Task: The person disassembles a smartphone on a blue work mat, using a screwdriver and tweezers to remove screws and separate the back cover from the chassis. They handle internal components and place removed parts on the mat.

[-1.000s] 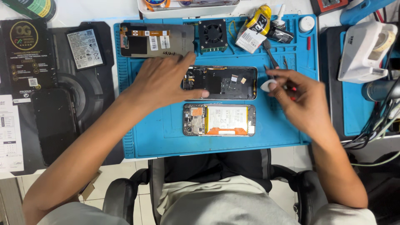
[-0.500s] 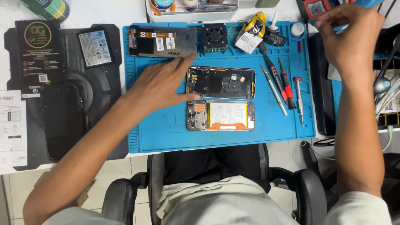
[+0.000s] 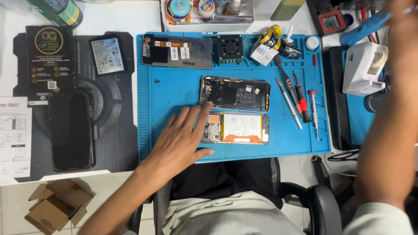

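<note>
Two opened phones lie on a blue work mat (image 3: 174, 91): an upper phone frame with dark internals (image 3: 235, 93) and a lower phone body with a white battery and orange strip (image 3: 237, 128). My left hand (image 3: 180, 139) rests flat on the mat with fingers spread, its fingertips touching the left ends of both phones; it holds nothing. My right hand (image 3: 402, 26) is raised at the top right corner, blurred, near a blue tool (image 3: 363, 28). Whether it grips anything cannot be made out.
Screwdrivers and tweezers (image 3: 298, 102) lie right of the phones. A phone back panel (image 3: 176, 51), small fan (image 3: 229, 48) and glue tubes (image 3: 272, 43) sit along the mat's top. A dark mat at left carries a black screen (image 3: 70, 130), battery (image 3: 107, 55) and box (image 3: 48, 63). A white device (image 3: 363, 69) stands at right.
My left hand slid down and back from the upper phone to the mat beside the lower one. My right hand left the tools and rose to the top right corner.
</note>
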